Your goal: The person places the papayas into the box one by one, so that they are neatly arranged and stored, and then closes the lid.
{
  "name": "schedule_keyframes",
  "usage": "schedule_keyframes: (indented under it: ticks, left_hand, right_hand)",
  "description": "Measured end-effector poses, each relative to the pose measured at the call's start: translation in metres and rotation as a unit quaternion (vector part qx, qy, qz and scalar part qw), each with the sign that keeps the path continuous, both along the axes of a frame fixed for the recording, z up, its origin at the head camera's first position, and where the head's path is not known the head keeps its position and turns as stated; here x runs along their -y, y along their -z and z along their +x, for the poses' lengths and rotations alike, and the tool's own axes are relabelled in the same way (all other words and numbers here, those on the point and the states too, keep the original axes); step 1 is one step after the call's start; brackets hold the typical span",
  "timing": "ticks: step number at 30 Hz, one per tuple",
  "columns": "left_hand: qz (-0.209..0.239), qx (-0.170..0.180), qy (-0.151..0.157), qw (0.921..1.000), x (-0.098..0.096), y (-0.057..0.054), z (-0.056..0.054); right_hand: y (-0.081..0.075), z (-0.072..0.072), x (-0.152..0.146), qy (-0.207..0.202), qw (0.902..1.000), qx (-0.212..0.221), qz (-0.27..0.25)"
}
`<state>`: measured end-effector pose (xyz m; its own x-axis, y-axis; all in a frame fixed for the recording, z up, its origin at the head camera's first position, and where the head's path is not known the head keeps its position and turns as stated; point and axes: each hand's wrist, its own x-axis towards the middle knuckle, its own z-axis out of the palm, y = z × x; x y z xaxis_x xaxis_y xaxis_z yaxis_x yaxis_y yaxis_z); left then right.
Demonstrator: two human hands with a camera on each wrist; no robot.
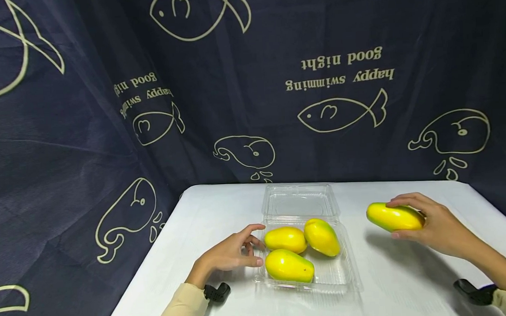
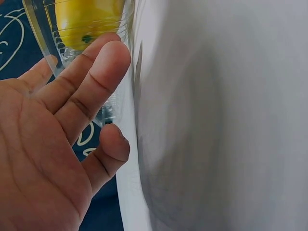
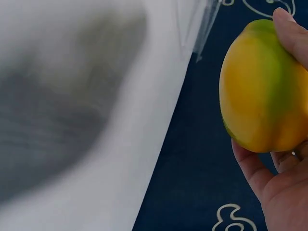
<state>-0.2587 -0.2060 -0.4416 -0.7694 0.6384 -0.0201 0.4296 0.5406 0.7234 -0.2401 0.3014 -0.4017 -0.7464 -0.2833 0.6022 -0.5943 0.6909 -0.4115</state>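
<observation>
A clear plastic clamshell box (image 1: 338, 276) lies with its lid (image 1: 296, 200) folded back on the white table. Inside sit three yellow mangoes: a rear-left mango (image 1: 285, 239), a front mango (image 1: 289, 266) and a right mango (image 1: 322, 237) tinged with green. My left hand (image 1: 233, 249) is at the box's left side, fingers spread and loosely bent, holding nothing; whether it touches the wall I cannot tell. Off to the right, my right hand (image 1: 435, 226) grips another yellow-green mango (image 3: 260, 86) between thumb and fingers, raised above the table and casting a shadow.
A white cloth covers the table (image 1: 221, 205). Behind it and on the left hangs a dark blue curtain (image 1: 242, 84) with printed fish and whales. Dark wrist cameras are strapped to both wrists, such as the left wrist camera (image 1: 217, 293).
</observation>
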Motion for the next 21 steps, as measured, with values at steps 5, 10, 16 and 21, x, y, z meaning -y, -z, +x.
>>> schedule_keyframes:
  ticks: [5, 10, 16, 21]
  left_hand:
    - [-0.002, -0.001, -0.003, 1.0000, 0.000, 0.000, 0.001]
    - [-0.002, -0.002, -0.005, 1.0000, 0.000, 0.000, 0.001]
    - [-0.003, -0.002, -0.001, 1.0000, 0.000, 0.001, 0.001]
    - [-0.005, -0.005, -0.002, 1.0000, 0.000, 0.001, 0.001]
  right_hand:
    - [-0.006, 0.004, 0.009, -0.008, 0.9999, -0.009, -0.007]
    - [-0.011, 0.010, 0.019, -0.003, 0.9999, -0.012, -0.008]
    - [-0.014, 0.022, 0.036, -0.003, 0.9999, 0.004, -0.015]
    - [-0.016, 0.025, 0.049, -0.015, 0.9997, 0.005, -0.021]
